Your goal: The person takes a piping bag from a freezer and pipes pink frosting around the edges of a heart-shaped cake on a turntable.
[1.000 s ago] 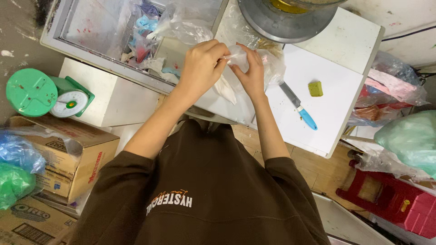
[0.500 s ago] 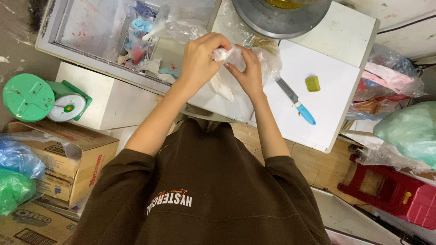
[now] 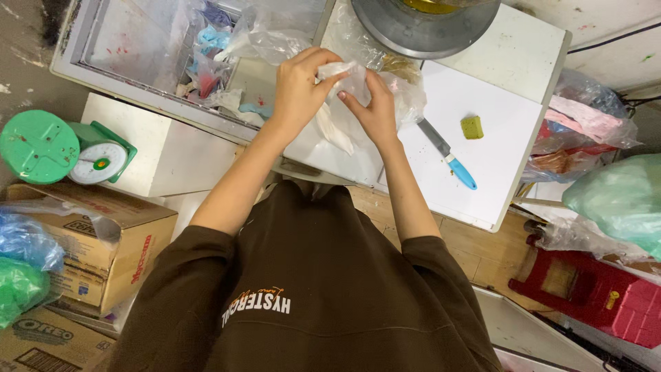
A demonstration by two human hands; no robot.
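- The person stands over a white cutting board and both hands are together on one clear plastic bag, held a little above the board.
- The left hand is closed over the bag's upper edge, with the fingers curled around the film.
- The right hand pinches the same bag from below and from the side; thumb and fingers are pressed on the plastic, so the two hands almost touch.
- To do this step well, I think the grip should stay at the edge of the film, and the pull should be slow, because such thin plastic tears easily.
- What is inside the bag I cannot tell; it looks whitish and crumpled.
- A knife with a blue handle lies on the board just to the right of the right hand, apart from it.
- A small green-yellow piece lies further right, well apart from the bag.
- A green scale stands far on the left side.
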